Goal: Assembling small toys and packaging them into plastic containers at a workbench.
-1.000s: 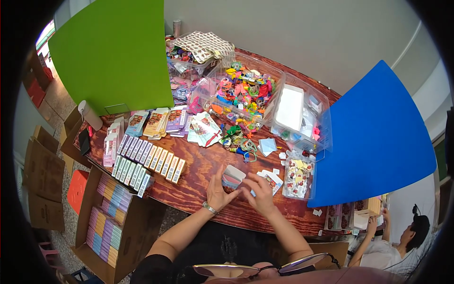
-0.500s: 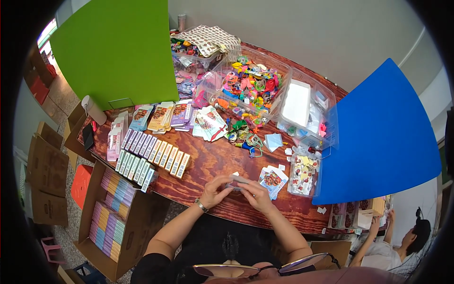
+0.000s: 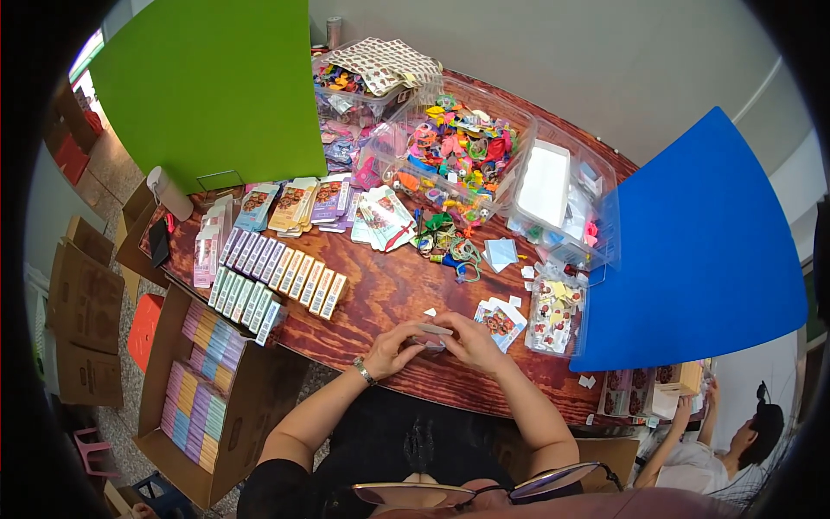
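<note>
Between my two hands, over the front edge of the wooden table, is a small pale card-like piece (image 3: 429, 337); fingers hide most of it, and I cannot tell whether it is a folded box or a pouch. My left hand (image 3: 391, 352) pinches its left side, thumb toward me. From the right, my right hand (image 3: 475, 343) grips it with the fingers bent over its top. Printed cards (image 3: 501, 322) lie in a loose pile just beyond my right hand. A tiny white paper scrap (image 3: 430, 311) rests on the table beyond the held piece.
Rows of small cartons (image 3: 275, 278) stand on the left, with flat printed cartons (image 3: 298, 203) behind. Clear bins of colourful small toys (image 3: 467, 147) fill the back. A sticker tub (image 3: 556, 316) sits right, beside a blue panel (image 3: 700, 251). A carton-filled cardboard box (image 3: 251, 424) is lower left; another person (image 3: 705, 450) works lower right.
My right hand has shifted slightly, its fingers now curled over the top of the held piece. The piece has tilted flatter and sits a little lower. The view has moved slightly.
</note>
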Available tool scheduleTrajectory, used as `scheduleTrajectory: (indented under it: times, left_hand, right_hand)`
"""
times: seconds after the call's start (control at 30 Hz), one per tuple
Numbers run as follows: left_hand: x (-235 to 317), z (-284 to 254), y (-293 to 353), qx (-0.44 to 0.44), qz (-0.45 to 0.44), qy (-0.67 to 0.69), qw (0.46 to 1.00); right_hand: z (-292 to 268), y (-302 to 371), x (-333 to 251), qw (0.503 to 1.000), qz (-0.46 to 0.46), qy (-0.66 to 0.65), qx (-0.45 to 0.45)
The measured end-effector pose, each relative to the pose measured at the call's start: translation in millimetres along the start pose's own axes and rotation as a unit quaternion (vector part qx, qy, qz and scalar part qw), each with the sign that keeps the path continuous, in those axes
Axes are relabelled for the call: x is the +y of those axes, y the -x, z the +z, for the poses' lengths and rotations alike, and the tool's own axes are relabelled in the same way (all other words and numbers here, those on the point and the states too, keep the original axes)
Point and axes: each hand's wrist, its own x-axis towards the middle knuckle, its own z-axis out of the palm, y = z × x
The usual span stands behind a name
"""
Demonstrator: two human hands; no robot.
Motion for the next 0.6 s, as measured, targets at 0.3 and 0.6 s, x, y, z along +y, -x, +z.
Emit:
scheduleTrajectory:
  times: [0.3, 0.6]
  left_hand:
    - [-15.5, 2.8, 10.1, 0.033, 0.037, -0.024, 0.998]
    - [-19.5, 9.4, 15.4, 0.038, -0.037, 0.028, 0.998]
  right_hand:
    - [3.0, 5.3, -1.8, 0.989, -0.124, 0.07, 0.048]
    - [12.6, 5.1, -10.7, 0.992, -0.072, 0.054, 0.083]
